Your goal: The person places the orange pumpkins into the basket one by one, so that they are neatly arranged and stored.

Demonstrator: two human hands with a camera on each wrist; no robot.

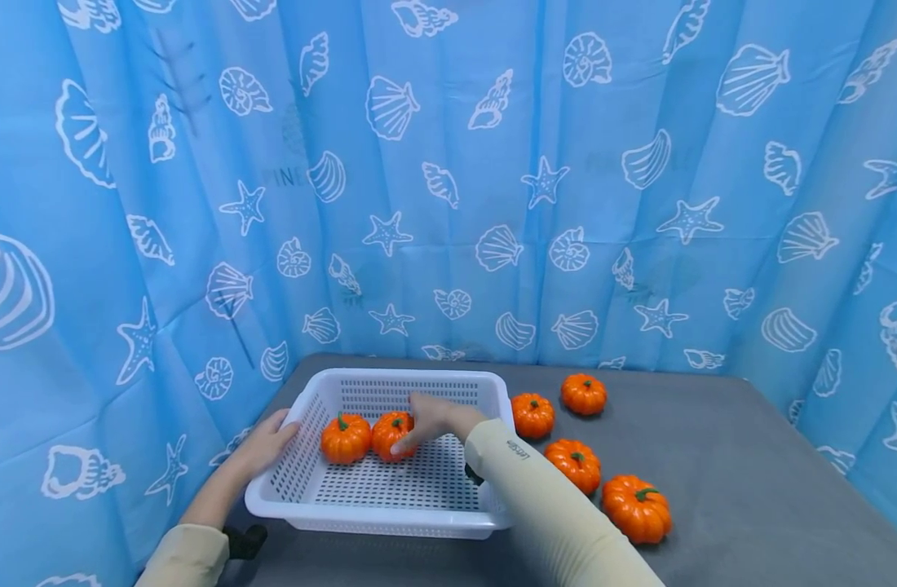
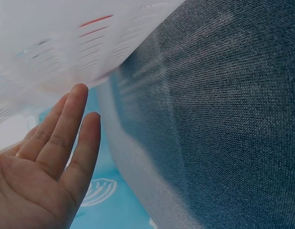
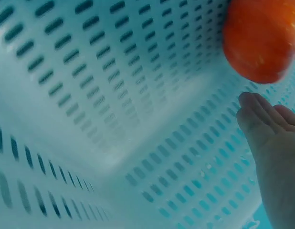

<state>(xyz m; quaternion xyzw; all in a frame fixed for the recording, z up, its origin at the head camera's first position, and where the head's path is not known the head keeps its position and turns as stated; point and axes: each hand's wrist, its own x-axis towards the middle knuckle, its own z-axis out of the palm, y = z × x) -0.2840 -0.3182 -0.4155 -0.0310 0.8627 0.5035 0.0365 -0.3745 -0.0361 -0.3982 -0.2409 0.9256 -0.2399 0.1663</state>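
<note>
A white slotted plastic basket [image 1: 390, 526] stands on the grey table. Two small orange pumpkins with green stems, a left one [image 1: 346, 440] and a right one [image 1: 391, 436], sit side by side inside it. My right hand [image 1: 437, 417] reaches in over the right pumpkin, thumb across its front, other fingers behind. In the right wrist view, straight fingertips [image 3: 250, 107] show just below an orange pumpkin [image 3: 262, 40]. My left hand [image 1: 263, 444] rests at the basket's left rim. Its fingers [image 2: 57, 138] extend straight along the outside wall in the left wrist view.
To the basket's right lie several more orange pumpkins: one near the rim [image 1: 532, 416], one farther back [image 1: 584, 395], and others [image 1: 572, 466] toward the front [image 1: 636, 509]. My right sleeve [image 1: 551, 505] passes over the basket's right side. A blue shell-print curtain [image 1: 448, 204] hangs behind the table.
</note>
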